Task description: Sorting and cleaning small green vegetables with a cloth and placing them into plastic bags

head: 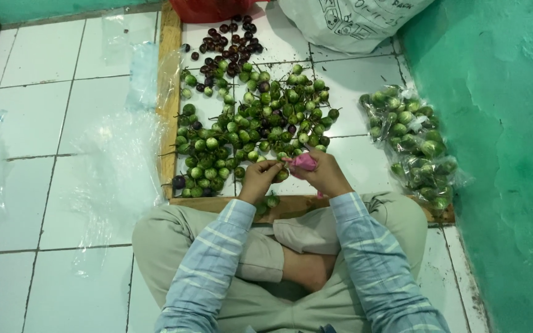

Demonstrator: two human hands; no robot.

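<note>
Pink strip (303,161) between both hands' fingers (277,165)

Left hand (258,179) and right hand (323,174) pinch a pink strip (304,161) over a green eggplant (282,175). Loose eggplants (248,126) cover the tiled floor (38,123); bagged ones (411,145) lie right.

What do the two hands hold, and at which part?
Both hands, left hand and right hand, pinch a pink thing between them; which part cannot be told.
</note>
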